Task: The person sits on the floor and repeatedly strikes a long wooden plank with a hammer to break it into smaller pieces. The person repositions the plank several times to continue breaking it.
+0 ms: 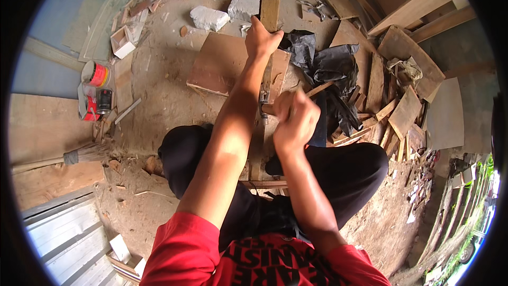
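Observation:
A long wooden beam [270, 0] runs from the top of the view down toward my lap. My left hand [262, 37] is closed around it, with the arm stretched out. My right hand [296, 116], slightly blurred, is in a fist around the wooden handle of what looks like a hammer [268, 108]. Its small metal head lies against the lower part of the beam, between my knees. Under the beam is a low brown box or board [217, 63]. The beam's near end is partly hidden by my right hand and arms.
White broken blocks [209, 18] lie beyond the box. Black plastic sheeting [333, 66] and a pile of wood scraps [391, 106] are at the right. Paint cans [95, 74] and a twig broom [84, 154] lie at the left.

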Available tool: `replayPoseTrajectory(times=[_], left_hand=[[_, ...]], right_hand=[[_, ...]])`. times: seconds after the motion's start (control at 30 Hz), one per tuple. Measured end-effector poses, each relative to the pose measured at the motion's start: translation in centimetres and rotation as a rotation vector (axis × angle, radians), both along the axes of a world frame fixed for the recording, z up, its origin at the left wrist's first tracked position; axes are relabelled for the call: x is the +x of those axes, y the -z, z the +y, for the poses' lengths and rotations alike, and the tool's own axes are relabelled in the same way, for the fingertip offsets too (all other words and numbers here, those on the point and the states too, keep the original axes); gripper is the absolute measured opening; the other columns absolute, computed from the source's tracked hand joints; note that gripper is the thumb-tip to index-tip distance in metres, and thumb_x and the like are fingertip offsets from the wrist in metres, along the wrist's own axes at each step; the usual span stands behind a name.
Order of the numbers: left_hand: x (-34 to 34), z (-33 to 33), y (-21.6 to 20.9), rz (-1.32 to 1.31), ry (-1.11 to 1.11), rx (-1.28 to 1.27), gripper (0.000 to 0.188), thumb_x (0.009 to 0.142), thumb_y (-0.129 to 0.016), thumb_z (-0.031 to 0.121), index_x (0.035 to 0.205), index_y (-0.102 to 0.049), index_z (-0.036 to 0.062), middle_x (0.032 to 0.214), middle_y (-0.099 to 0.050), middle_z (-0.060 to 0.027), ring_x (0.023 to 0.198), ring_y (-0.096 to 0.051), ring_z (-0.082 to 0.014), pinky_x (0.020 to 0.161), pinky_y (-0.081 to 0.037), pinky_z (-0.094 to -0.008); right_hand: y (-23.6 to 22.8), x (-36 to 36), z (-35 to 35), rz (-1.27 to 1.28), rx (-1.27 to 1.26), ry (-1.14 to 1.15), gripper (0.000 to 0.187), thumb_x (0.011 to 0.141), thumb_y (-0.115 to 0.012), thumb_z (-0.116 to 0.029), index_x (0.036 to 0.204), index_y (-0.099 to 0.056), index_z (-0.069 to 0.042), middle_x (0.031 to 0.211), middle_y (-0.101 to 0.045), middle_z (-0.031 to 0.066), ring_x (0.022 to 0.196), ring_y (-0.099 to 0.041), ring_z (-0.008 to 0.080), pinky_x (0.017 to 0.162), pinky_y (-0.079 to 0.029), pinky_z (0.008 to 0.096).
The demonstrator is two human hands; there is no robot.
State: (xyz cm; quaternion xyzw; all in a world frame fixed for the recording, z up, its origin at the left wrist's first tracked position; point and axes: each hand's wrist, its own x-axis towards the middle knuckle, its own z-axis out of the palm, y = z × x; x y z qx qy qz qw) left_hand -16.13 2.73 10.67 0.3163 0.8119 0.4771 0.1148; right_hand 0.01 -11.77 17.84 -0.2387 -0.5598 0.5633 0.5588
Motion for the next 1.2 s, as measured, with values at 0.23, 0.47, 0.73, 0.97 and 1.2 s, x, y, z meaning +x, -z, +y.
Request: replayPoseTrajectory(times=[0.23,0.47,0.73,0.97,1.2], left_hand=[[0.2,0.0,-0.3,0.062,-0.033,-0.014,0.066,0.069,-0.078,0.028,0.116,-0.045,-0.0041,0.105,-0.067,-0.0268,0.097,-0.067,-0.0414,0.086,-0.054,-0.0471],[-0.1,0.0,-0.2,0.009,-0.023,-0.031,0.069,0.068,-0.079,0.028,0.118,-0.044,-0.0043,0.103,-0.067,-0.0276,0.096,-0.067,-0.0431,0.087,-0.054,-0.0483],[-0.8,0.3,1.1,0.052,-0.022,-0.010,0.091,0.068,-0.080,0.033,0.135,-0.037,-0.0108,0.116,-0.062,-0.0318,0.110,-0.062,-0.0433,0.096,-0.049,-0.0473],[-2.2,0.0,1.6,0.042,-0.018,0.127,0.062,0.066,-0.084,0.025,0.107,-0.050,-0.0072,0.102,-0.066,-0.0258,0.095,-0.067,-0.0366,0.087,-0.051,-0.0418],[0.2,1.2,1.6,-0.006,0.034,0.130,0.058,0.066,-0.082,0.022,0.104,-0.049,-0.0073,0.100,-0.066,-0.0253,0.092,-0.067,-0.0367,0.085,-0.051,-0.0420]], right_hand=[[0.2,3.7,-1.6,0.028,-0.143,-0.235,0.044,0.101,-0.046,-0.017,0.060,-0.038,-0.005,0.057,-0.041,0.0035,0.055,-0.035,0.0125,0.056,-0.028,0.0307],[0.2,-1.0,-4.4,0.142,-0.255,0.123,0.050,0.103,-0.046,-0.018,0.055,-0.036,-0.005,0.052,-0.038,0.0027,0.050,-0.030,0.0103,0.061,-0.039,0.0321],[-0.1,-2.7,-5.9,0.012,-0.141,0.162,0.047,0.103,-0.046,-0.012,0.057,-0.037,-0.004,0.054,-0.039,0.0013,0.052,-0.033,0.0116,0.064,-0.033,0.0337],[-1.5,-3.3,-6.4,-0.140,-0.057,0.060,0.038,0.095,-0.058,-0.010,0.061,-0.046,-0.003,0.060,-0.043,0.0058,0.059,-0.037,0.0193,0.066,-0.031,0.0343],[-2.3,-0.8,-3.1,-0.344,0.066,-0.214,0.044,0.092,-0.067,-0.017,0.055,-0.051,0.000,0.053,-0.050,0.0110,0.050,-0.047,0.0260,0.055,-0.037,0.0387]])
